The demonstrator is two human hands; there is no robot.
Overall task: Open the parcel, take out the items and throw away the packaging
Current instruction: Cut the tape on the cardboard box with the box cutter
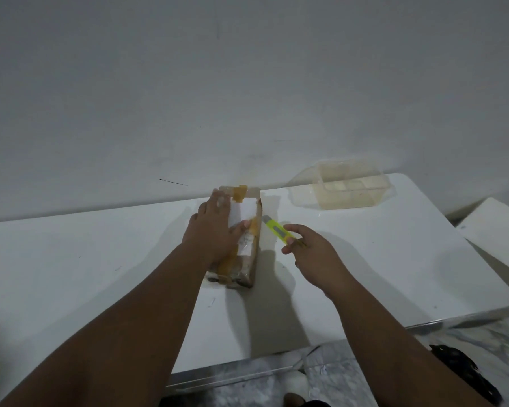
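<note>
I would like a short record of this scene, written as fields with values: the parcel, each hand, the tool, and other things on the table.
parcel: brown cardboard parcel with tan tape and white labels, lying on the white table, still taped
left hand: left hand pressed flat on top of the parcel
right hand: right hand, grip closed on the cutter
tool: yellow-green plastic utility cutter, tip pointing at the parcel's right side
other: clear plastic container at the far right of the table
</note>
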